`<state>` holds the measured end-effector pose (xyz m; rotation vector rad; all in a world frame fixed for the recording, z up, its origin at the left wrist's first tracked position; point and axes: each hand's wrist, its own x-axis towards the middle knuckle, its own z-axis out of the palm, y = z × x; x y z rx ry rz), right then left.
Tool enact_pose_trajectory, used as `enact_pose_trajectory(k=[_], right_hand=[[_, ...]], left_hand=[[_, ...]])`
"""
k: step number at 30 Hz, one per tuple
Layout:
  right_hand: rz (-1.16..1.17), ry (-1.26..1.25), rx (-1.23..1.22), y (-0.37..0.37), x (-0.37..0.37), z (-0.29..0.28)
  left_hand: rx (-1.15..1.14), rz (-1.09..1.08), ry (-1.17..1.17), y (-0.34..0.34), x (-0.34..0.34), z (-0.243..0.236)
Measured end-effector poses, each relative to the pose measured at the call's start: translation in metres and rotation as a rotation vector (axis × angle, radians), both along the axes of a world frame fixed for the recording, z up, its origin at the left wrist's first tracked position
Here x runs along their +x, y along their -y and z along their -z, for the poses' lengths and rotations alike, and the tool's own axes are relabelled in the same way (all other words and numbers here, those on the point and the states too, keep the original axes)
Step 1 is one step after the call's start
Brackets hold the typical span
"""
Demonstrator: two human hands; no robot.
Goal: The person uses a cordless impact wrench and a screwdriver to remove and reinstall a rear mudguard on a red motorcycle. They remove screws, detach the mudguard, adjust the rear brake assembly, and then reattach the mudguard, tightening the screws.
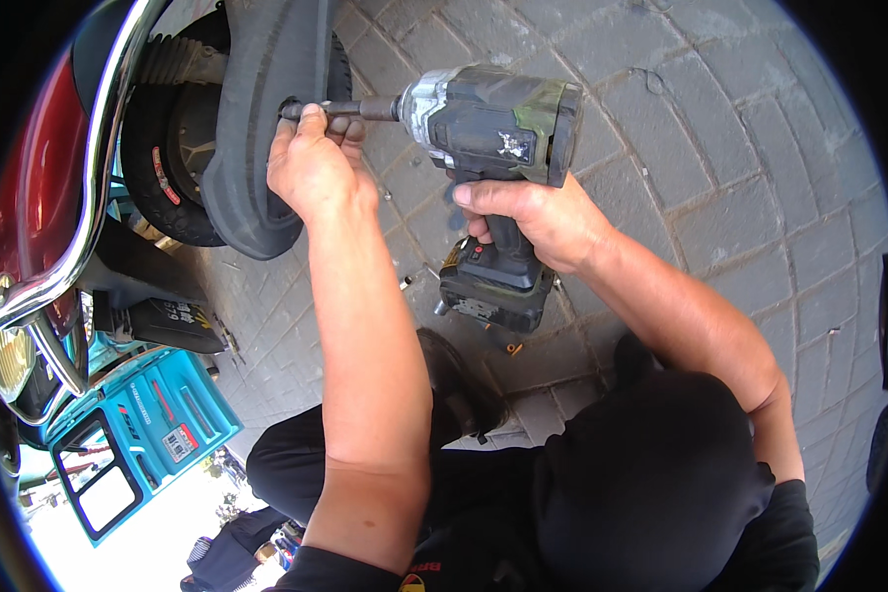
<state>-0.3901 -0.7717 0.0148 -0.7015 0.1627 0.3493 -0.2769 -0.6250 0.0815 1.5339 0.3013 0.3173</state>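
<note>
My right hand point(533, 212) is wrapped round the grip of a cordless impact wrench point(498, 118), camouflage and black with a worn metal nose. A battery pack point(498, 286) sits at the foot of the grip. From the nose a socket extension point(375, 109) runs left to the dark grey mudguard point(257, 128). My left hand point(318, 168) closes its fingers round the far end of that extension, right at the mudguard's edge. The fastener under the socket is hidden. Behind the mudguard stands a black-tyred wheel point(158, 168).
Grey paving bricks point(720, 187) lie below. Small metal pieces and an orange ring point(514, 349) are on the ground near my boot point(459, 390). A chrome bar point(104, 148) and red bodywork point(44, 187) rise at the left. An open turquoise vehicle door point(143, 434) stands lower left.
</note>
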Motion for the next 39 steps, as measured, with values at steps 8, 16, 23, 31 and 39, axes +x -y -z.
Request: enact_pose_trajectory(k=[8, 16, 23, 31, 39], right_hand=[[-0.035, -0.072, 0.111, -0.006, -0.001, 0.008], [-0.012, -0.028, 0.026, -0.007, -0.001, 0.009], [-0.011, 0.059, -0.047, -0.008, -0.002, 0.013], [0.018, 0.148, -0.103, -0.011, -0.003, 0.021], [0.305, 0.468, -0.669, -0.021, -0.006, 0.026]], left_hand=[[0.169, 0.165, -0.139, -0.010, -0.017, -0.012], [0.884, 0.018, 0.279, -0.036, -0.031, -0.021], [1.383, 0.121, 0.111, -0.097, -0.004, -0.085], [1.317, 0.151, 0.075, -0.099, 0.001, -0.091], [1.367, 0.128, 0.103, -0.097, -0.001, -0.088]])
